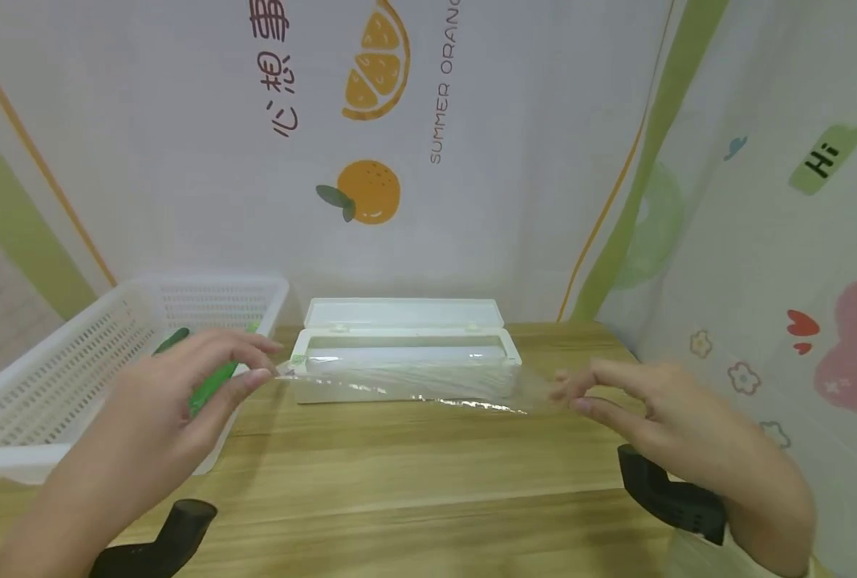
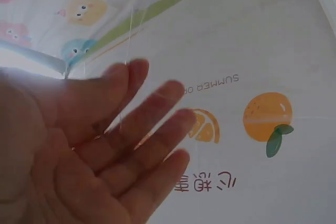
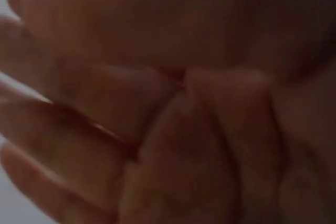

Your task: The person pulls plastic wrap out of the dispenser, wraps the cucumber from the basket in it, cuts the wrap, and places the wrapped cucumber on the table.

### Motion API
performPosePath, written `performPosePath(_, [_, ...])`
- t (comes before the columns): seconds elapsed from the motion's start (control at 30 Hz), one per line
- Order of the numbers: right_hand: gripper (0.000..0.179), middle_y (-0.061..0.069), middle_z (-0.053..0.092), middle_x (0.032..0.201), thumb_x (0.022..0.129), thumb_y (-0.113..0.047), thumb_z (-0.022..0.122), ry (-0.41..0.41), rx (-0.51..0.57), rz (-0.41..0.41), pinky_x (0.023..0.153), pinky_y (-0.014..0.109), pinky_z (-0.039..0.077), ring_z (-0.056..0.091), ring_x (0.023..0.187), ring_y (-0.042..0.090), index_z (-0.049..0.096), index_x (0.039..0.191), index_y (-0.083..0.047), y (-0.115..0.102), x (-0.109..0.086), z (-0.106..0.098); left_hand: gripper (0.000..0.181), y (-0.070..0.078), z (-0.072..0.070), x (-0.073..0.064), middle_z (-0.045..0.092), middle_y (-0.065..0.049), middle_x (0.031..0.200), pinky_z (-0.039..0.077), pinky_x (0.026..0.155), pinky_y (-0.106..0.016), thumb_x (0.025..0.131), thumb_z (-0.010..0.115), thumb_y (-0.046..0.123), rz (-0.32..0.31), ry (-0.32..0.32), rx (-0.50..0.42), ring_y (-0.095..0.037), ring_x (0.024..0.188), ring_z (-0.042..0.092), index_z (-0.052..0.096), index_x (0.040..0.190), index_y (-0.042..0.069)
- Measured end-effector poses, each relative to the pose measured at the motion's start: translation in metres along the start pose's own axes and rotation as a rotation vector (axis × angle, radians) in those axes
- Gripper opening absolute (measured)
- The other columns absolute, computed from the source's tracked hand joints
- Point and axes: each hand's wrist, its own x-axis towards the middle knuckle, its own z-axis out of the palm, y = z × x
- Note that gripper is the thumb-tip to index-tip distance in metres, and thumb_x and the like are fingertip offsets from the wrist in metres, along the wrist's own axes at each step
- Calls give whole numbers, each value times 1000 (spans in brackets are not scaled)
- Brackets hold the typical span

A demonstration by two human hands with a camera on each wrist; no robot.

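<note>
A sheet of clear cling film (image 1: 436, 392) stretches between both hands, its near edge glinting in the head view. My left hand (image 1: 183, 385) pinches its left corner between thumb and index finger; the left wrist view shows this hand (image 2: 121, 145) with the other fingers spread loosely. My right hand (image 1: 667, 413) pinches the right end with thumb and fingertips. The right wrist view is dark and filled by the palm (image 3: 178, 129). Behind the film sits a white cling film box (image 1: 316, 393) with its lid (image 1: 405, 311) raised and a roll inside.
A white plastic basket (image 1: 20, 456) stands at the left, holding green things (image 1: 212, 388) partly hidden by the left hand. The wooden table (image 1: 400, 461) meets a printed curtain (image 1: 472, 241) at the back and right. Black camera mounts (image 1: 674, 498) sit at the wrists.
</note>
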Motion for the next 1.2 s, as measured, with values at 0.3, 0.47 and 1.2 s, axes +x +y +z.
performPosePath(0.3, [7,-22,61,81,93,-22,56,-396,180,26,65,19,46,57,78,-4,58,86,-25,2,8,26,33,131,-41,15,58,25,94,47,69,-15,88,59,3,140,-333,-176,4,84,56,52,98,34])
performPosePath(0.47, [17,-16,56,69,89,-9,54,-594,233,128,56,17,41,49,64,-5,53,76,-19,-1,12,57,16,123,-26,-2,51,24,85,43,60,-17,95,52,15,120,-579,-321,7,76,47,50,93,30])
performPosePath(1.2, [17,-11,51,54,71,-5,63,-851,133,326,49,16,34,41,52,1,58,57,-13,3,12,131,18,113,33,-26,42,20,74,37,58,-15,89,58,16,-53,-945,-292,6,67,37,52,72,19])
